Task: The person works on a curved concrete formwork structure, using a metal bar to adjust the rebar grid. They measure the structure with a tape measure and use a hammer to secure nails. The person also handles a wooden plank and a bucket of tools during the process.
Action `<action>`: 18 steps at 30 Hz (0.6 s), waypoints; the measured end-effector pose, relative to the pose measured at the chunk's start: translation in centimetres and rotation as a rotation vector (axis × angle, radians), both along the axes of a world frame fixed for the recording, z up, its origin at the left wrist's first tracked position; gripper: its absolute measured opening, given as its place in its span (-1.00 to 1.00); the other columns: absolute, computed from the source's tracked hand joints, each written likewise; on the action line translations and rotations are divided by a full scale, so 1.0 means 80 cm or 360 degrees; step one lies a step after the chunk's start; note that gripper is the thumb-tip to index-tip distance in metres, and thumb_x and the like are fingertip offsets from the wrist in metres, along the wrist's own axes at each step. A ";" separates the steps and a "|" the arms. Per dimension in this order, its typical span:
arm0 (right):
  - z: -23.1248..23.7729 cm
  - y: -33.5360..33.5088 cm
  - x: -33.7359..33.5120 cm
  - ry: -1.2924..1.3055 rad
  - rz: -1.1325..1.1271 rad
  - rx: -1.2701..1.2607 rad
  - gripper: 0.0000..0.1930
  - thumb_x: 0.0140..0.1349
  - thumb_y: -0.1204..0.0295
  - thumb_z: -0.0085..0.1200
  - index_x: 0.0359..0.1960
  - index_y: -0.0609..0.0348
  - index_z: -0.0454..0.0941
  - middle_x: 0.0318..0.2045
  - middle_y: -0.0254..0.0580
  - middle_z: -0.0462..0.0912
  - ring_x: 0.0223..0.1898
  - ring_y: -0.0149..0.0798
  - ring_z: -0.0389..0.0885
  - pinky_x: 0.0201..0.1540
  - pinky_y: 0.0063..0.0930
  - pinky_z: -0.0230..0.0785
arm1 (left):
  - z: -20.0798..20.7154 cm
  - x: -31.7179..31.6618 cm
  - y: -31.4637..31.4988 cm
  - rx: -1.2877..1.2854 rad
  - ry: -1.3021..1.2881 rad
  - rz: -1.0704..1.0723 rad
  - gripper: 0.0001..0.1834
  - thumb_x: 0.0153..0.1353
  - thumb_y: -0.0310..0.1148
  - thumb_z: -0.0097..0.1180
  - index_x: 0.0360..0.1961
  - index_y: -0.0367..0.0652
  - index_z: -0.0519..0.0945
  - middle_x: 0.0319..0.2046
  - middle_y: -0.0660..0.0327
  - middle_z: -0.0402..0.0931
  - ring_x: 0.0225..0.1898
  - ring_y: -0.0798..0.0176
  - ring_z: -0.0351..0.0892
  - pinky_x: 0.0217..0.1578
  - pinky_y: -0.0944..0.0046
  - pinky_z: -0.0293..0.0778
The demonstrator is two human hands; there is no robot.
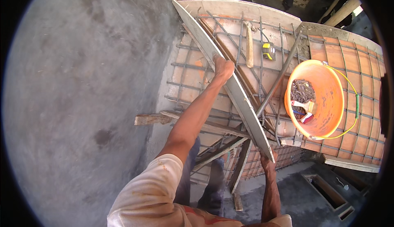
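A long pale wooden board [242, 99] stands on edge, running diagonally over a grid of steel bars. My left hand [223, 67] is closed over the board's upper edge around its middle. At the board's near end, my right hand [269, 160] grips it from below, its fingers partly hidden behind the wood. Just right of my left hand a wooden-handled hammer [249, 46] lies on the bars. Beside the hammer sits a black and yellow tape measure [269, 51].
An orange bucket [328, 103] holding many nails [301, 90] and a paintbrush [305, 105] stands on the grid at right. A metal pipe [279, 76] slants across the bars. Wooden props [240, 165] stand by my legs. Grey floor [90, 103] stretches left.
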State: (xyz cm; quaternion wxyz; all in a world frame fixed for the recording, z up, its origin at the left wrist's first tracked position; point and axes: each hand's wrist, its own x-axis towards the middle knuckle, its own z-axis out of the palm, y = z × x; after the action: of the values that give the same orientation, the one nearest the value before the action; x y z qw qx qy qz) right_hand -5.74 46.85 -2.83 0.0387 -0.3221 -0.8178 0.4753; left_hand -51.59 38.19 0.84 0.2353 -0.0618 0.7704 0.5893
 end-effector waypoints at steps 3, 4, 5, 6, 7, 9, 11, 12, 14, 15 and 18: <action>-0.009 0.022 0.007 0.0019 0.0070 0.0005 -0.70 0.30 0.40 0.29 -0.01 0.31 0.69 -0.36 0.17 0.72 -0.31 0.06 0.79 -0.24 -0.18 0.55 | 0.010 0.009 0.022 0.0090 -0.0020 0.0031 -0.05 0.16 -0.68 -0.09 0.50 -0.70 -0.30 0.57 -0.44 -0.33 0.65 -0.24 -0.33 0.65 0.12 -0.44; -0.014 0.016 0.004 0.0106 0.0015 0.0009 -0.73 0.30 0.39 0.30 -0.08 0.34 0.68 -0.39 0.16 0.71 -0.34 0.04 0.77 -0.25 -0.18 0.54 | 0.006 0.008 0.021 0.0064 -0.0001 0.0028 -0.05 0.17 -0.67 -0.09 0.50 -0.70 -0.30 0.57 -0.44 -0.33 0.65 -0.24 -0.33 0.65 0.11 -0.43; -0.014 0.016 0.006 0.0063 0.0027 0.0035 -0.74 0.30 0.39 0.30 -0.10 0.34 0.68 -0.40 0.16 0.71 -0.35 0.03 0.76 -0.26 -0.17 0.53 | 0.002 0.006 0.021 0.0038 0.0017 0.0024 -0.05 0.18 -0.67 -0.09 0.50 -0.70 -0.29 0.57 -0.45 -0.33 0.65 -0.25 -0.33 0.65 0.11 -0.43; -0.014 0.017 0.008 0.0020 0.0040 0.0062 -0.75 0.30 0.39 0.30 -0.13 0.33 0.67 -0.41 0.15 0.70 -0.36 0.02 0.76 -0.26 -0.17 0.53 | -0.002 0.004 0.021 0.0014 0.0036 0.0020 -0.06 0.18 -0.66 -0.09 0.50 -0.70 -0.29 0.57 -0.45 -0.33 0.65 -0.25 -0.33 0.65 0.11 -0.42; -0.013 0.015 0.007 -0.0022 0.0055 0.0084 -0.76 0.30 0.38 0.31 -0.15 0.33 0.67 -0.42 0.14 0.70 -0.36 0.01 0.75 -0.26 -0.16 0.52 | -0.008 0.003 0.019 0.0002 0.0052 0.0015 -0.05 0.18 -0.66 -0.08 0.50 -0.70 -0.29 0.57 -0.46 -0.33 0.64 -0.25 -0.32 0.65 0.11 -0.42; -0.011 0.010 0.004 -0.0027 0.0058 0.0087 -0.78 0.30 0.38 0.32 -0.20 0.32 0.65 -0.44 0.13 0.68 -0.37 0.01 0.75 -0.28 -0.16 0.52 | -0.018 -0.001 0.013 -0.0022 0.0085 0.0006 -0.05 0.18 -0.66 -0.07 0.50 -0.71 -0.30 0.56 -0.48 -0.34 0.64 -0.27 -0.31 0.65 0.11 -0.41; -0.006 0.011 0.006 -0.0034 0.0041 0.0068 -0.78 0.28 0.40 0.33 -0.18 0.30 0.65 -0.43 0.11 0.69 -0.35 0.00 0.76 -0.26 -0.17 0.52 | -0.017 0.002 0.015 -0.0028 0.0101 -0.0014 -0.05 0.18 -0.63 -0.06 0.49 -0.73 -0.28 0.56 -0.50 -0.32 0.64 -0.28 -0.30 0.65 0.09 -0.38; -0.003 0.012 0.006 -0.0033 0.0029 0.0038 -0.77 0.26 0.41 0.35 -0.15 0.29 0.66 -0.40 0.10 0.70 -0.31 0.00 0.77 -0.24 -0.19 0.54 | -0.017 0.004 0.015 -0.0032 0.0109 -0.0023 -0.05 0.18 -0.61 -0.05 0.49 -0.74 -0.27 0.55 -0.51 -0.31 0.64 -0.29 -0.29 0.65 0.09 -0.37; 0.006 0.003 -0.001 0.0005 0.0050 0.0019 -0.70 0.22 0.45 0.38 -0.05 0.26 0.66 -0.31 0.08 0.73 -0.24 -0.03 0.78 -0.17 -0.22 0.56 | -0.025 0.002 0.006 -0.0050 0.0143 0.0000 -0.06 0.19 -0.57 -0.05 0.48 -0.76 -0.24 0.55 -0.52 -0.27 0.63 -0.30 -0.26 0.65 0.07 -0.34; 0.013 -0.001 -0.002 0.0036 0.0074 0.0044 -0.64 0.18 0.47 0.40 0.01 0.25 0.65 -0.26 0.07 0.74 -0.19 -0.04 0.79 -0.11 -0.23 0.58 | -0.028 0.000 0.000 -0.0075 0.0158 0.0000 -0.06 0.20 -0.55 -0.04 0.48 -0.76 -0.23 0.54 -0.52 -0.25 0.63 -0.31 -0.25 0.65 0.07 -0.33; 0.033 0.000 0.018 0.0028 0.0030 0.0016 -0.42 0.11 0.49 0.46 0.21 0.24 0.57 -0.03 0.06 0.73 0.00 -0.08 0.74 0.07 -0.23 0.56 | -0.016 0.009 0.002 -0.0132 0.0166 -0.0057 -0.07 0.22 -0.50 -0.03 0.47 -0.79 -0.19 0.53 -0.53 -0.19 0.62 -0.33 -0.22 0.65 0.06 -0.29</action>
State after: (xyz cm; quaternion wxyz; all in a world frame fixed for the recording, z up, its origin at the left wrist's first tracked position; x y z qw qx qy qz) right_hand -4.26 46.82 -0.17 0.0432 -0.3100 -0.8228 0.4744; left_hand -50.85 38.37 -0.46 0.2026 -0.0268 0.8064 0.5549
